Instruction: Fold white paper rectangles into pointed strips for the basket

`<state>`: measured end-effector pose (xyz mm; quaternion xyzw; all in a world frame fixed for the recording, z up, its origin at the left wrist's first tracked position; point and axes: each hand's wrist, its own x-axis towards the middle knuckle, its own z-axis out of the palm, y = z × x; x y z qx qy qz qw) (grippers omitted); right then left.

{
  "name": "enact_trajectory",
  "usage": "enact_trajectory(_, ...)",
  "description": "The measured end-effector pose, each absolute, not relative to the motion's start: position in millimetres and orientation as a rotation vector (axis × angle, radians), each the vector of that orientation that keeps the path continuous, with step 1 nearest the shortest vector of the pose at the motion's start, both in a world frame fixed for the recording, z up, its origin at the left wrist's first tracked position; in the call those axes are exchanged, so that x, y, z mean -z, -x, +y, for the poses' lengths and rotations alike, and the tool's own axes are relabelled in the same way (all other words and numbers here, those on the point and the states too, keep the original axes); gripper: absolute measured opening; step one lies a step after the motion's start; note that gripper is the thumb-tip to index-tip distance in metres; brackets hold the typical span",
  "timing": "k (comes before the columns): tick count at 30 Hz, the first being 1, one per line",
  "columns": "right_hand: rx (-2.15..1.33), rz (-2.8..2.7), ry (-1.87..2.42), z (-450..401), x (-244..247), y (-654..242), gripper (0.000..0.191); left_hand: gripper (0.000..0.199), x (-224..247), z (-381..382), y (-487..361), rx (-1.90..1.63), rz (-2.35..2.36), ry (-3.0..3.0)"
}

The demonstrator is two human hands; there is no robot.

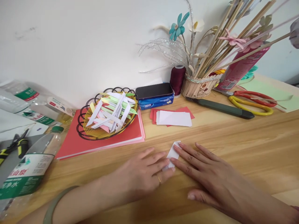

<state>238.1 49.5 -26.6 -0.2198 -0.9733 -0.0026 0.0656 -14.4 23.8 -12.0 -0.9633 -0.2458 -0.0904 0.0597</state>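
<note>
A small folded piece of white paper [173, 153] lies flat on the wooden table between my hands. My left hand [144, 171], with a ring on one finger, rests its fingertips on the paper's lower left part. Its fingers are spread. From the other side, my right hand [205, 168] presses its fingertips on the paper's right edge, fingers stretched out and thumb apart on the table. Behind the paper lies a stack of white paper slips [175, 118] on top of red paper slips [188, 112].
A wire-rimmed basket [80, 124] of folded paper strips stands on red paper sheets [70, 141]. A phone [154, 90] lies on a blue packet [156, 102]. Thread [177, 80], a flower holder [198, 87], a dark green cutter [221, 108] and scissors [254, 102] sit right; bottles [30, 171] left.
</note>
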Motion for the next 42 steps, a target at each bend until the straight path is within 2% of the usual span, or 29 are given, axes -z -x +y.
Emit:
enact_trajectory(4,0.047,-2.906,0.685,52,26,-238,0.057,0.029,14,18,7,0.396,-0.735,2.819)
enact_trajectory(10,0.022,-2.641,0.643,46,21,-237,0.031,0.014,23,11,-4,0.674,-0.822,2.689)
enact_trajectory(16,-0.103,-2.715,0.575,47,10,-229,0.044,0.01,28,13,-10,0.697,-0.889,2.698)
enact_trajectory(23,-0.205,-2.793,0.557,59,16,-225,0.029,0.02,19,16,-14,0.789,-1.122,2.721)
enact_trajectory(28,-0.348,-2.833,0.597,67,19,-222,0.018,0.02,20,19,-16,0.859,-1.187,2.719)
enact_trajectory(35,-0.472,-2.715,0.772,71,13,-215,0.018,0.02,17,18,-12,0.864,-1.567,2.833)
enact_trajectory(42,-0.474,-2.763,0.871,76,13,-207,0.013,0.017,13,21,-12,0.654,-1.877,2.848)
